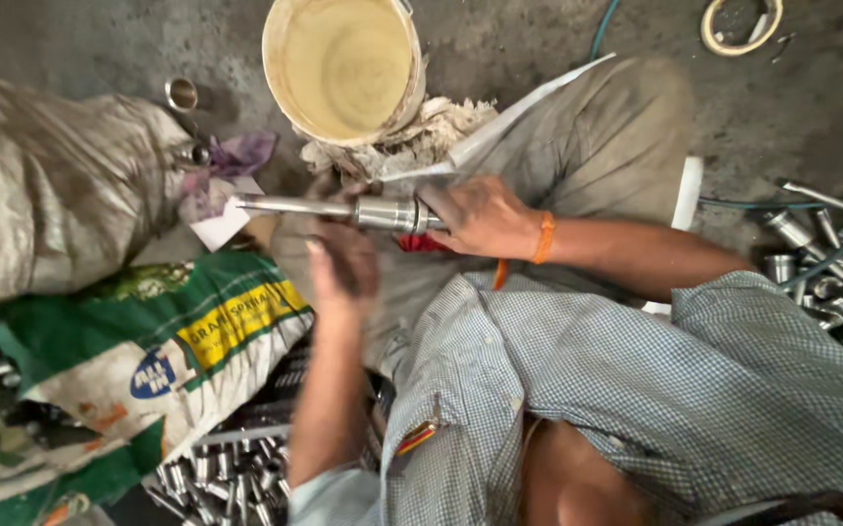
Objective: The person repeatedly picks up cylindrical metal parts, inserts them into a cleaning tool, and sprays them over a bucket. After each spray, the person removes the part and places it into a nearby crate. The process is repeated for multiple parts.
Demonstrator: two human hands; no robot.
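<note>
My right hand (480,216), with an orange band at the wrist, grips the thick end of a long steel shaft (295,206). The shaft lies level over my lap and points left, and it has a wider polished collar (387,213) just ahead of my fingers. A little below the shaft, near the collar, my left hand (343,261) is blurred. I cannot make out whether it holds anything. A small red thing (421,244) shows under my right hand.
A cream bucket (343,68) stands ahead on pale rags (431,131). A grey sack (51,185) and a green and white printed sack (149,341) lie left. Several steel parts fill a crate (226,477), and more (830,273) lie right beside a teal hose (782,205).
</note>
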